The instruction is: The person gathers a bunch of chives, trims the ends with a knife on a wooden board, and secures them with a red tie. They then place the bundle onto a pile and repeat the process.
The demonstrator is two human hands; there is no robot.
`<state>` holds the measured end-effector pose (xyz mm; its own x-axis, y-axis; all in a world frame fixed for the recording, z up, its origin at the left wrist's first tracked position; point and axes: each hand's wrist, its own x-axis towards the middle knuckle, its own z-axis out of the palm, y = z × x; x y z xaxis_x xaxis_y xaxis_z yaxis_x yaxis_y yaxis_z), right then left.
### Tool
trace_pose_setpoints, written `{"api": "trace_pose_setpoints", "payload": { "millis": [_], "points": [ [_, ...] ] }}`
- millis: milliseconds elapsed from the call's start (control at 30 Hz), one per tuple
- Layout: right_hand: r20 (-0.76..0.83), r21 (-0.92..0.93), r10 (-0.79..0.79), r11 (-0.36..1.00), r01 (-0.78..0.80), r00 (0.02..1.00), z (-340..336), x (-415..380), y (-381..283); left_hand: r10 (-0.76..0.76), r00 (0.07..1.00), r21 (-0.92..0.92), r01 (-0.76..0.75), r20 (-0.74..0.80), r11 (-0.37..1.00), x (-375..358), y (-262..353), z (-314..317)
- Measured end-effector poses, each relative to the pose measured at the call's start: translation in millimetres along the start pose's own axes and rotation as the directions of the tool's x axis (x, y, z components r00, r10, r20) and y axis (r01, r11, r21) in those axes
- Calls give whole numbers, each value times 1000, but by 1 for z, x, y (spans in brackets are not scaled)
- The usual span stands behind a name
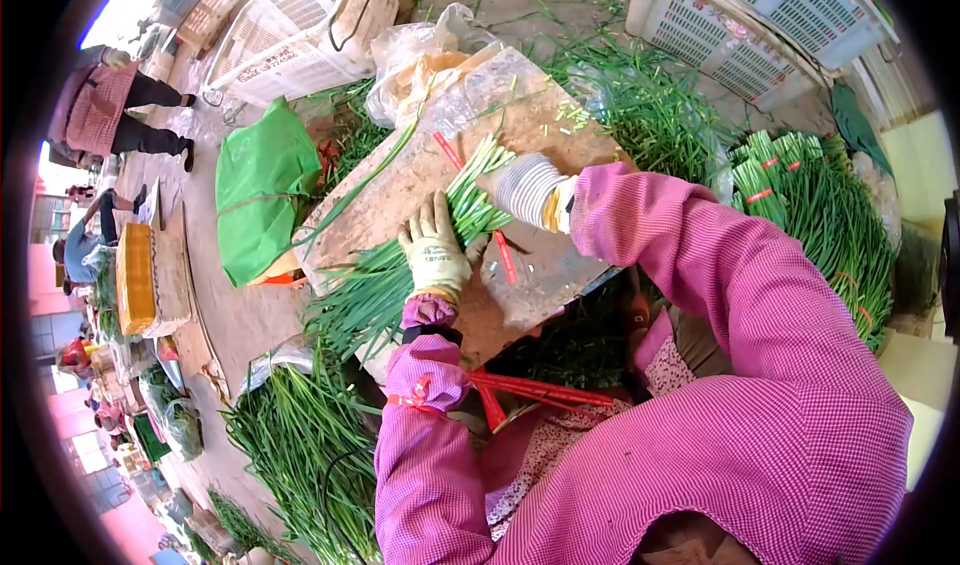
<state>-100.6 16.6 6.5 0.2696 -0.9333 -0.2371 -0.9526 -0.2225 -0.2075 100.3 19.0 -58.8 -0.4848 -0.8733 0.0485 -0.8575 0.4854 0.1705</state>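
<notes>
A bunch of garlic chives lies across a worn board, pale cut stems pointing up and away, green leaves trailing to the left. My left hand, in a pale work glove, rests on the leaves with its fingers stretched out. At the stem end, my right hand, in a striped glove, is closed against the bunch's side; its fingertips are partly hidden. A red strip passes beneath the bunch, both ends showing. Small cut stem pieces are scattered on the board's far part.
More red strips lie by my lap. Tied chive bundles are stacked at right, loose chives at lower left. White plastic crates, a green bag and clear plastic surround the board. Another person stands at far left.
</notes>
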Motion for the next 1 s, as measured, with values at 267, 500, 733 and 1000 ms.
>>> {"api": "trace_pose_setpoints", "payload": {
  "millis": [267,500,733,1000],
  "points": [
    [-22,-131,-101,987,98,995,7,6,9,26,1000,25,-26,0,999,0,-3,6],
    [-279,-384,249,857,-345,928,-32,-12,125,104,989,66,-98,-101,993,-9,0,10],
    [-12,240,-3,971,6,1000,-41,2,27,152,984,81,-145,-89,986,-15,-1,8],
    [111,-353,-254,894,277,961,-25,26,-5,174,979,60,-168,-103,984,-17,-3,13]
  ]
}}
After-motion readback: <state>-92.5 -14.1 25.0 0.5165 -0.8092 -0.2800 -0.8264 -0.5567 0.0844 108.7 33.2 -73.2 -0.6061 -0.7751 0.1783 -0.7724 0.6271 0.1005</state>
